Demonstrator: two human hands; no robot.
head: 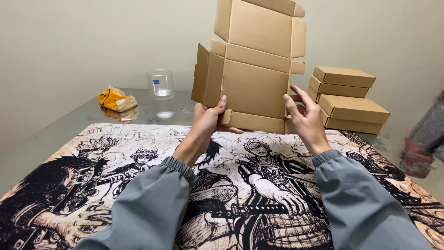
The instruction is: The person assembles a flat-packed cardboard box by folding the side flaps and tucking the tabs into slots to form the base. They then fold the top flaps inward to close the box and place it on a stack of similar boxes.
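I hold an unfolded brown cardboard box blank (254,60) upright above the table, its flaps partly bent. My left hand (208,118) grips its lower left corner, thumb on the front panel. At the lower right edge, my right hand (305,118) grips it with the fingers spread along the side. Both arms wear grey sleeves.
Three folded brown cardboard boxes (347,97) are stacked at the back right. A clear glass (160,85) and a crumpled yellow wrapper (115,99) stand at the back left on the glass table (55,129). A mat with black-and-tan comic drawings (138,157) covers the near table.
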